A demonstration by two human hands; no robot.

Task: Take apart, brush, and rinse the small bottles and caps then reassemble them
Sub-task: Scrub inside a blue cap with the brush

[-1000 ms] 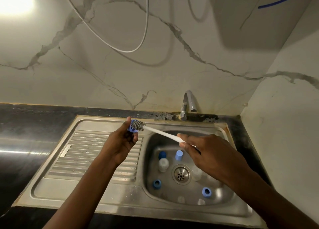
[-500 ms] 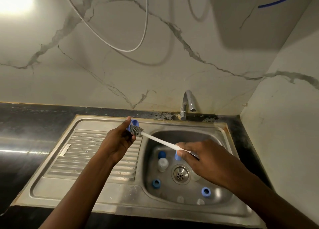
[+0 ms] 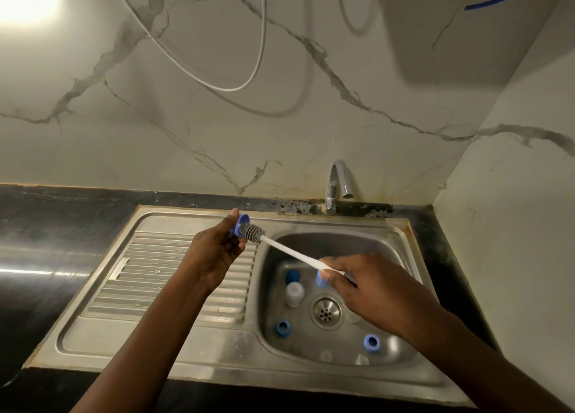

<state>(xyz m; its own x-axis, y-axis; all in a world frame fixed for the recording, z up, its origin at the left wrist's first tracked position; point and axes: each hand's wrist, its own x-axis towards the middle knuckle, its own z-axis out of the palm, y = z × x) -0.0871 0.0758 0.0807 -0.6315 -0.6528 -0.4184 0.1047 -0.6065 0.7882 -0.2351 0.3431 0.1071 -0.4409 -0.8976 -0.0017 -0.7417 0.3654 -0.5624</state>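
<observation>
Blue cap (image 3: 242, 224) sits pinched in the left grip (image 3: 217, 253), thumb and fingers curled round it, above the far corner of the drainboard (image 3: 174, 275), at about 10 o'clock from the drain (image 3: 325, 311). Its open mouth faces 4 o'clock, and the grey bristle tip of the bottle brush (image 3: 289, 252) is now pushed into it; a second ago the bristles lay across the cap's front. The right grip (image 3: 373, 291) is closed round the brush's white handle at its near end and has dropped lower over the basin since then, so the handle slants more steeply.

In the steel sink (image 3: 193, 359) lie the other parts: a dark blue cap (image 3: 292, 276) and a clear small bottle (image 3: 294, 292) at 10 o'clock from the drain, a lighter cap (image 3: 320, 279) at 12 o'clock, partly hidden by the right thumb, one ring-shaped cap (image 3: 282, 328) at 8 o'clock, another (image 3: 371, 343) at 4 o'clock, and two clear bottles (image 3: 325, 356) near 6 o'clock. A chrome tap (image 3: 339, 182) stands at 12 o'clock on the dark worktop (image 3: 46, 257).
</observation>
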